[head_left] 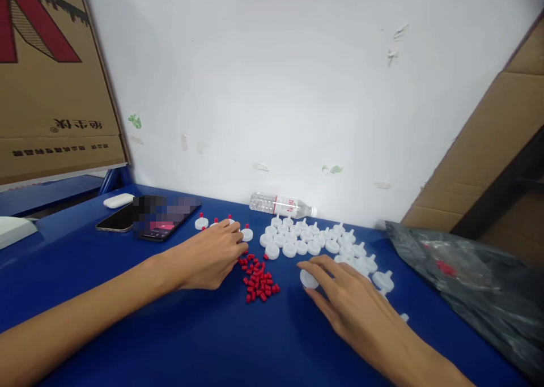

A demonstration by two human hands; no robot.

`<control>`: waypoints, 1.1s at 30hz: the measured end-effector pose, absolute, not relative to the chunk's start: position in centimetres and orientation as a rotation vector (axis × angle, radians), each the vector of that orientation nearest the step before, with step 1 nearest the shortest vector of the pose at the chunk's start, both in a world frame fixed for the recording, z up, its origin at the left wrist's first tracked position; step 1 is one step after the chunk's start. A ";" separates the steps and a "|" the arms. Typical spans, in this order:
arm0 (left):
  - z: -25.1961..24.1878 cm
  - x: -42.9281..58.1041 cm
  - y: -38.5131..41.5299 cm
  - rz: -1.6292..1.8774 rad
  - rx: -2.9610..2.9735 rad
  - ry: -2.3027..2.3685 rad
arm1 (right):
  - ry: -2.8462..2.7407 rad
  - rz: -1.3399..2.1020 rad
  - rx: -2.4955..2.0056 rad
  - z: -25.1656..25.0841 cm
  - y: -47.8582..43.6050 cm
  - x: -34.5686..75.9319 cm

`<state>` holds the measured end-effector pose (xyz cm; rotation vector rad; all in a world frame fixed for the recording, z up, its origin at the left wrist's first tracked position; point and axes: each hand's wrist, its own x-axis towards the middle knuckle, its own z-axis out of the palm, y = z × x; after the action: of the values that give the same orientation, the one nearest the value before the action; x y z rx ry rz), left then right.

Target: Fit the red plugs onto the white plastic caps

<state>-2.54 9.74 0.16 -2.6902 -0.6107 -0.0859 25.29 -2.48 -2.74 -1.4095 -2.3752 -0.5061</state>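
Observation:
My right hand [346,293] grips a round white nozzle cap [309,279] between thumb and fingers, just above the blue table. My left hand [215,254] is bent with its fingers curled, its fingertips at the upper left edge of a pile of small red caps [257,282]. A speck of red shows by those fingertips, but I cannot make out what they hold. Several white nozzle caps with red tips, one of them a white cap [246,234], stand behind my left hand. Many plain white nozzle caps [289,248] are spread behind and beside my right hand.
A clear bottle [283,204] lies against the wall. Two phones [170,220] and a white oblong object [119,200] lie at the left. A dark plastic bag [467,296] covers the right edge. Cardboard boxes [55,92] stand at both sides of the blue table [191,341].

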 end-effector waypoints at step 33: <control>-1.5 1.0 5.2 -1.382 -3.121 -0.129 | -2.312 -0.428 -1.195 -1.7 -3.2 24.1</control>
<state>1.01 5.24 -1.54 -3.1208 -0.1287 -1.3823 24.07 -3.17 -1.74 -1.1954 -2.3121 -0.4277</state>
